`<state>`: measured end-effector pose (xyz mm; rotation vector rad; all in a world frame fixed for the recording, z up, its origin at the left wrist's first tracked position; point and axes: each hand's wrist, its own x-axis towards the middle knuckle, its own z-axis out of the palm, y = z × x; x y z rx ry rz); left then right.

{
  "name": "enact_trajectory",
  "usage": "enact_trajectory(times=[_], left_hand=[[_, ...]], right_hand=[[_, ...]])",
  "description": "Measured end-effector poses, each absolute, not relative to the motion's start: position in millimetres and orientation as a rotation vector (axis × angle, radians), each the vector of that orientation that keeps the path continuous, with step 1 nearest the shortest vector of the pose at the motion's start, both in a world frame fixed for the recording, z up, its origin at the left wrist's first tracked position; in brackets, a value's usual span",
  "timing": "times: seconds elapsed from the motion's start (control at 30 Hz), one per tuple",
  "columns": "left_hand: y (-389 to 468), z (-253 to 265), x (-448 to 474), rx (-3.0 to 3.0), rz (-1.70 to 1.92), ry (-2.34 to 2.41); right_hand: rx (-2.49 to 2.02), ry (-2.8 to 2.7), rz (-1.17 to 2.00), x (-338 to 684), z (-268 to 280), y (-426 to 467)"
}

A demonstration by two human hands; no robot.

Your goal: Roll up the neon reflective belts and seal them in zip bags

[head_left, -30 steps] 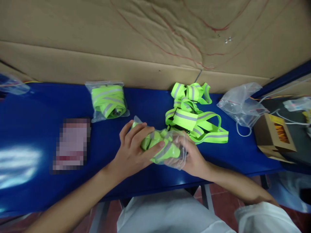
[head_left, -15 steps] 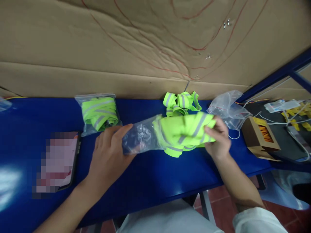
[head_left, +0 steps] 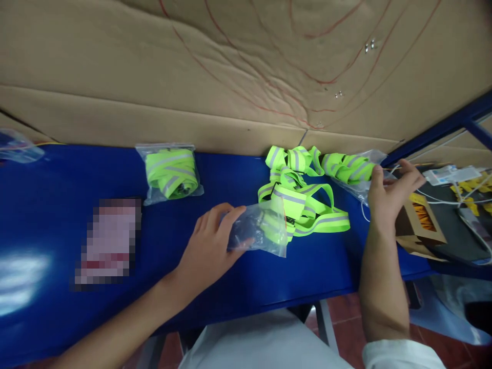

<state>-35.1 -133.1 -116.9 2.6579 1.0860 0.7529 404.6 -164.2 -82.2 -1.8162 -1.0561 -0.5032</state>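
Left hand (head_left: 209,241) clamped on clear plastic bag (head_left: 251,228), just in front of loose reflective strap pile (head_left: 291,196). Right hand (head_left: 388,200) fingers apart, beside folded reflective strap (head_left: 348,168) right of pile; contact unclear. Bagged reflective strap (head_left: 171,171) left of pile.

A: Any text readable?
B: None. Flat item (head_left: 110,238) toward the tabletop's (head_left: 246,287) front edge, left side: pixelated out.
A: Small packet (head_left: 440,176) beyond the right edge?
B: Too small to tell.
A: Cardboard wall (head_left: 115,61)?
B: Red curves (head_left: 326,82), nothing legible.
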Motion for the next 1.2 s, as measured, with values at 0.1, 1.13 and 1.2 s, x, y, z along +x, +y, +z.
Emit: enact_trajectory(times=[0.1,1.13,1.2], left_hand=[[-134.2,-116.6,-33.9,2.631,0.801,1.076],[-56.6,-123.6,-79.9,2.515,0.950,1.699],[-58.4,-117.7,-77.5,2.285,1.159,1.560]], right_hand=[[-1.670,-1.056,-0.457,351.2,-77.5,-173.5],[-1.944,-1.296,-0.574,284.2,-73.0,-204.6],[-1.822,-1.351,-0.506,280.4,-79.7,-210.3]])
